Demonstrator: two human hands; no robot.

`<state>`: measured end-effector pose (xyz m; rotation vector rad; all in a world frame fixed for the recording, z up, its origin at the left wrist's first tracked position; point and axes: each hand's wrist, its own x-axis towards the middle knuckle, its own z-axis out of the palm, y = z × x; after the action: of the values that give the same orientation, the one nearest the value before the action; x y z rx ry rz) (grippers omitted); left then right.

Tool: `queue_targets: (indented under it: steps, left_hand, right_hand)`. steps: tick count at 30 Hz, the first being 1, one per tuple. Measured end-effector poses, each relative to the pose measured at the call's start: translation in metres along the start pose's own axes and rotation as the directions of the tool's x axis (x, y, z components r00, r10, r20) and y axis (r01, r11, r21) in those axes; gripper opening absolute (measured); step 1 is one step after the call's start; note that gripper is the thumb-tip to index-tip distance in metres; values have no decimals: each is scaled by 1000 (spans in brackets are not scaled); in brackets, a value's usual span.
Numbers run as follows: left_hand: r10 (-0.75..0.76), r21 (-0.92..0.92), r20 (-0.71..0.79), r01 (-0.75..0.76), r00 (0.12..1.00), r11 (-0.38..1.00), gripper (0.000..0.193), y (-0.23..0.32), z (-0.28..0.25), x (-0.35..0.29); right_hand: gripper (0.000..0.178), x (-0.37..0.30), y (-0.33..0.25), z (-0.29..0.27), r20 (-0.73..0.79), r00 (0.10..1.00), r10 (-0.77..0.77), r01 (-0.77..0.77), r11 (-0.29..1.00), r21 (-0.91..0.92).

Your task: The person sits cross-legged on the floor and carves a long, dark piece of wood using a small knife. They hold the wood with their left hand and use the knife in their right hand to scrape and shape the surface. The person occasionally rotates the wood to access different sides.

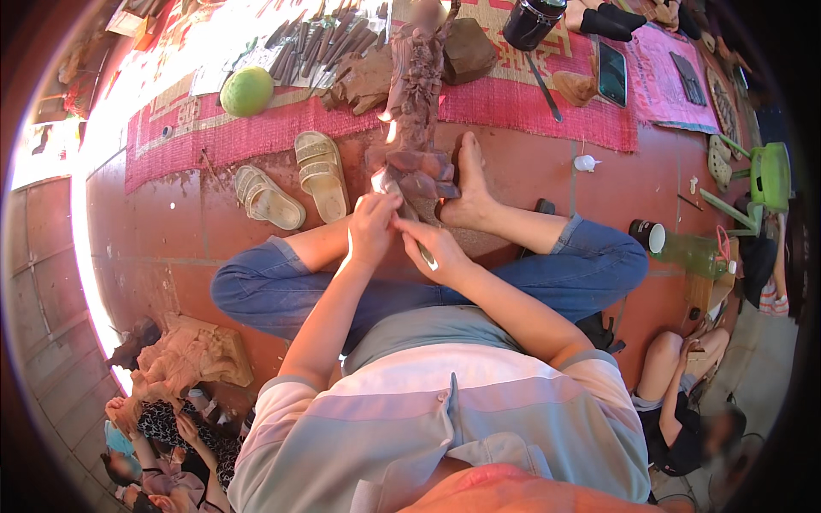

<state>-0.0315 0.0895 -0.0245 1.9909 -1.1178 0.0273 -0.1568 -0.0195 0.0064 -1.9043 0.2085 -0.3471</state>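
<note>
A tall reddish-brown wood carving (417,94) stretches away in front of me, its base of rounded lumps closest to my hands. My left hand (372,229) is closed around the front part of a carving chisel (405,198), right against that base. Behind it, my right hand (434,252) grips the chisel's handle, whose end shows beside the palm. The chisel's tip is too small to make out against the wood. My bare foot (466,184) rests along the right side of the base.
Many chisels (321,43) lie on the red mat (530,124) beyond, with a green round fruit (246,91), wood blocks (469,51) and a phone (612,73). Sandals (321,175) sit left. A green bottle (697,255) and stool (770,175) stand right. Other people work behind me.
</note>
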Motion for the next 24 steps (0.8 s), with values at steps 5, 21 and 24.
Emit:
queue_targets:
  steps: [5,21,24]
  left_hand:
    - [68,-18,-38,-68,997,997,28,2,-6,-4]
    - [22,51,-60,-18,998,999,21,-2,-1,2]
    - [-141,-11,152,144,978,990,20,9,-7,-20]
  right_hand:
    - [28,9,-17,-13,61,995,77,-83,991,102]
    - [26,7,-1,2,-4,999,-36,36,999,-5]
    - [27,-5,-2,1,50,999,-1,1,1000,4]
